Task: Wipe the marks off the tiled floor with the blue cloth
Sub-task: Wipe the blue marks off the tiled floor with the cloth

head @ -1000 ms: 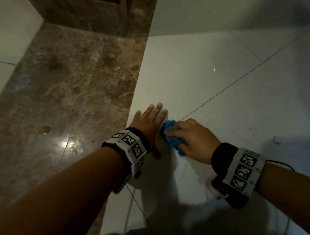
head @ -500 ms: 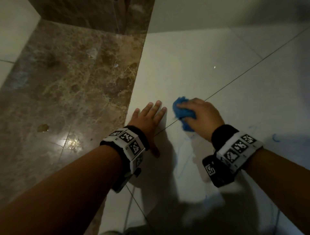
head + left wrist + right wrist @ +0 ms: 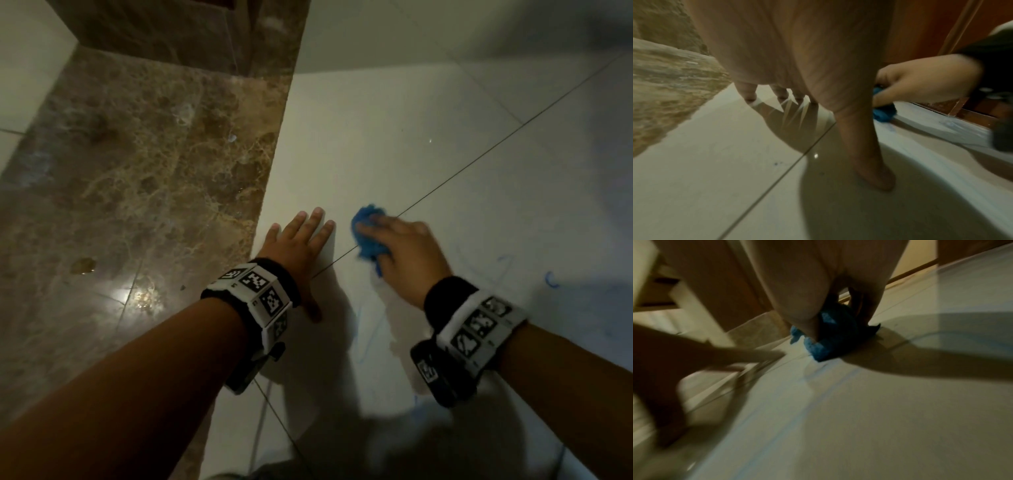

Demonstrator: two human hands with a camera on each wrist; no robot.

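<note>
Two bare hands rest low on a glossy, pale tiled floor [image 3: 394, 154]. The right hand [image 3: 407, 253] has its fingers curled down over a bunched blue cloth [image 3: 366, 233], a soft, fuzzy wad that it presses onto the tile right on a thin dark grout line [image 3: 479, 164]; so this grip is closed round the cloth, which in the right wrist view bulges out below the palm [image 3: 818, 345]. The left hand [image 3: 298, 246] lies flat just beside the cloth, fingers straight and slightly spread, thumb out to the side, holding nothing; the left wrist view shows its fingertips [image 3: 750, 95] touching the shiny tile and mirrored in it.

Faint blue marks [image 3: 359, 329] run in thin scribbled lines across the tile near the wrists, and a small curved blue mark [image 3: 551, 279] sits farther to the right. To the left of the pale tile lies a wide strip of brown veined marble [image 3: 137, 188], polished enough to throw back a bright spot of light. Each wrist wears a black band carrying a white block printed with square black-and-white codes [image 3: 260, 291].
</note>
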